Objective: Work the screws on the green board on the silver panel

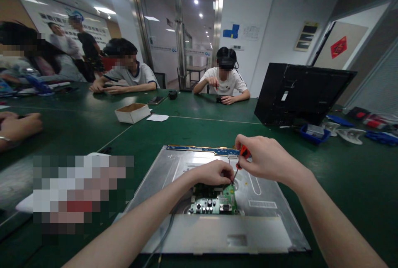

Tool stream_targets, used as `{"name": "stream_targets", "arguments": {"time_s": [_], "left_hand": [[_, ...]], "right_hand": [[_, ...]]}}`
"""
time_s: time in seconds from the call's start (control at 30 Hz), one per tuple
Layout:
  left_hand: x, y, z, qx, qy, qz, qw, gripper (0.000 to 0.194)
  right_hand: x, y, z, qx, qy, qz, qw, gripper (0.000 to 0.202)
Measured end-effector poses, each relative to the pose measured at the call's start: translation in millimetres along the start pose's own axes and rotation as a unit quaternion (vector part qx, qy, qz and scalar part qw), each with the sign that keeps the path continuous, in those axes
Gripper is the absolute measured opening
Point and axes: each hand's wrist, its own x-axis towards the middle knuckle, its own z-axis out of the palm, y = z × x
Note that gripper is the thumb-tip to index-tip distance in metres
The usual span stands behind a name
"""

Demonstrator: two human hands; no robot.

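A silver metal panel lies on the green table, with a green circuit board on its middle and a blue strip board along its far edge. My right hand is closed round a red and black screwdriver, its tip down at the board's far right corner. Beside that tip, my left hand has its fingers pinched together low over the board's far edge; whatever lies between them is too small to make out. A dark cable runs from the board's left side toward the near edge.
A large black monitor stands at the back right, near a blue tray. An open white box and a paper lie beyond the panel. People sit across the table, and another person's hands are at the left.
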Motion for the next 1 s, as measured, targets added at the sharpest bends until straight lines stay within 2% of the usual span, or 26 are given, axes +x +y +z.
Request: {"name": "stream_targets", "arguments": {"time_s": [0.1,0.23,0.3,0.4,0.53,0.73,0.8,0.87,1.0], "left_hand": [[-0.1,0.5,-0.8,0.002,-0.003,0.001,1.000,0.012],[-0.4,0.9,-0.5,0.001,-0.003,0.001,1.000,0.013],[-0.3,0.4,-0.1,0.002,-0.003,0.000,1.000,0.013],[0.2,-0.9,-0.1,0.004,-0.004,0.001,1.000,0.013],[0.9,-1.5,-0.6,0.004,-0.005,0.007,1.000,0.014],[0.9,-0.7,-0.3,0.006,-0.007,0.007,1.000,0.013],[1.0,-1.3,-0.3,0.007,-0.007,0.007,1.000,0.013],[1.3,-2.1,-0.5,0.008,-0.008,0.008,1.000,0.012],[1.7,-2.6,-1.3,0.009,-0.008,0.010,1.000,0.012]], "right_hand": [[-1.7,0.1,-1.6,0.004,-0.005,-0.010,1.000,0.019],[1.6,-3.1,-2.2,-0.044,-0.018,0.032,0.998,0.029],[3.3,-3.9,-1.8,-0.055,-0.022,0.044,0.997,0.028],[2.3,-3.5,-1.7,-0.035,-0.009,0.024,0.999,0.013],[-1.8,-3.4,-2.1,0.028,-0.012,-0.031,0.999,0.022],[2.1,-4.3,1.2,-0.030,-0.001,0.010,0.999,0.026],[3.0,-4.3,1.5,-0.037,-0.006,0.013,0.999,0.020],[2.1,-4.3,0.5,-0.025,-0.009,0.000,1.000,0.013],[-2.1,-5.0,-3.5,0.027,-0.022,-0.047,0.998,0.020]]}}
